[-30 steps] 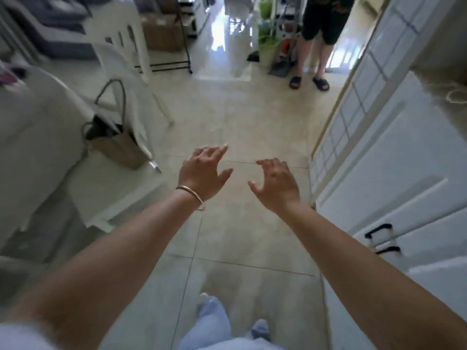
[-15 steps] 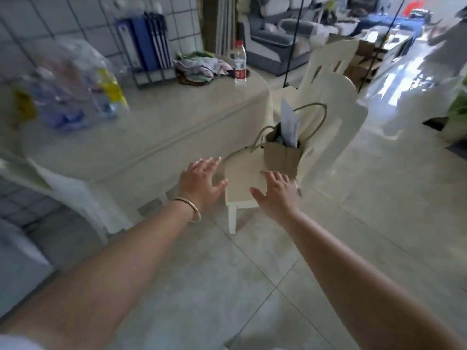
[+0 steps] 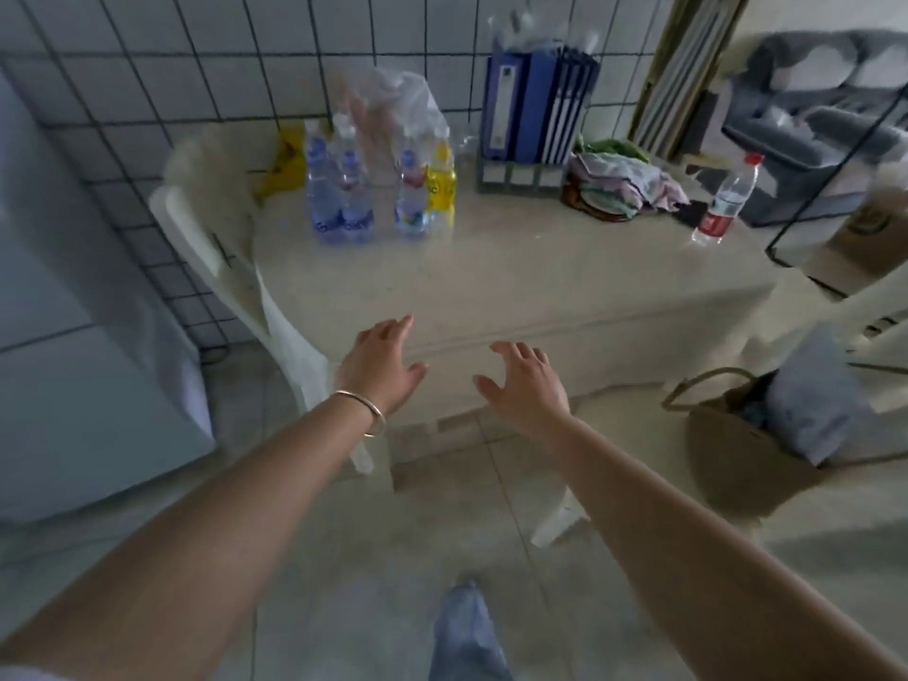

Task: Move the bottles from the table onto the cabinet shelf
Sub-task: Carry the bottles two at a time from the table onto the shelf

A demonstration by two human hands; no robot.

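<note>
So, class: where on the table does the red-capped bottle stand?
In the head view, the red-capped bottle stands alone near the table's far right corner, right of the cloth pile.

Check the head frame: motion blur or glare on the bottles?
Head view: the cluster of clear plastic bottles with blue and yellow labels is smeared by motion blur, labels unreadable; the lone clear bottle with the red cap is sharper; soft sheen on the cream table, no hard glare; wide-angle bending at edges.

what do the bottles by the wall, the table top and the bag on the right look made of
Grouped bottles: clear plastic, apparently; see-through bodies, coloured labels. Table top: pale, smooth, slightly glossy, possibly stone or laminate; blur leaves it open. Bag: brown, matte, likely paper or fabric, with thin loop handles.
</note>
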